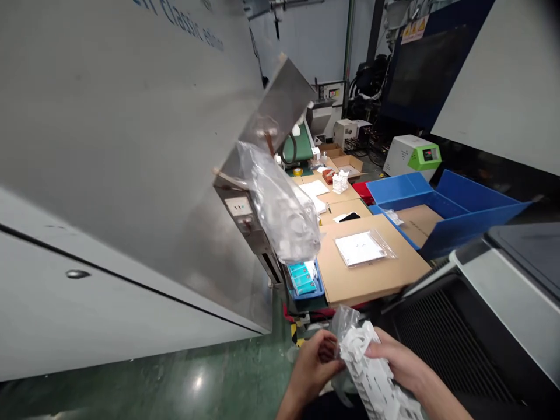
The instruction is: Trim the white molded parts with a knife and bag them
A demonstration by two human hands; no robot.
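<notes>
At the bottom of the view, my right hand (400, 361) grips a long white plastic part (374, 373) with slots and a round end. My left hand (312, 361) is closed at the part's far left side, its fingers pinching a clear plastic bag (345, 321). The bag bunches around the rounded end of the part; how much of the part lies inside it I cannot tell. The lower end of the part runs out of view.
Ahead, a cardboard-covered table (385, 271) bears bagged white sheets (361, 248). A filled clear bag (289, 216) hangs by a metal panel above a blue tray (321, 286). To the right stand an open blue box (472, 224) and a dark-grilled machine (450, 326). A grey cabinet (131, 175) walls the left.
</notes>
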